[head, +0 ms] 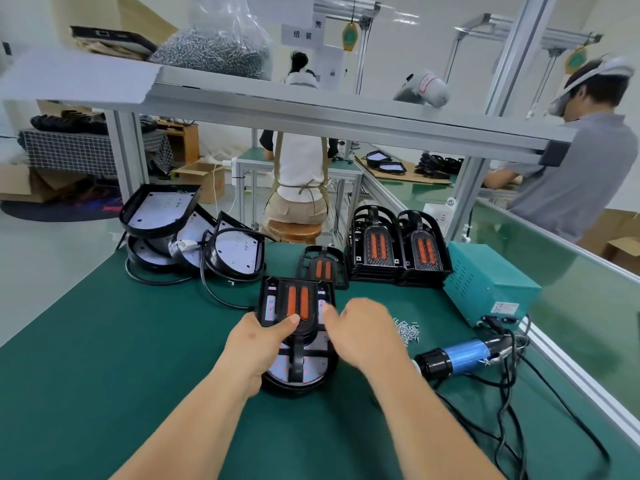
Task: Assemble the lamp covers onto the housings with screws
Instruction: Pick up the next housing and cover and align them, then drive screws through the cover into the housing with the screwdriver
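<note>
Black plastic lamp cover with two orange slots (297, 301) sits on top of the black round-ended housing with a white LED board (300, 370), centre of the green table (138, 341). The cover's far end overhangs the housing and they don't look lined up.

Left hand (258, 344): thumb pressed flat on the cover's near edge, fingers curled round the left side of the stack, so it grips cover and housing together.

Right hand (363, 332): motion-blurred, fingers curled, tips at the cover's right edge. Can't tell whether it pinches anything.

Around it:
- loose pile of small silver screws (408, 330) on the table just right of the right hand
- blue-and-black electric screwdriver (457, 356) lying on its side near the screws, black cables trailing off it
- teal metal power box (485, 285) behind the screwdriver
- two stacks of matching black covers (398, 247) at the back, one single spare cover (323, 268) just beyond the one being worked on
- heap of bare black housings with cords (194, 233) back left (some tipped on edge)
- clear bag of screws (214, 51) up on the shelf overhead
</note>
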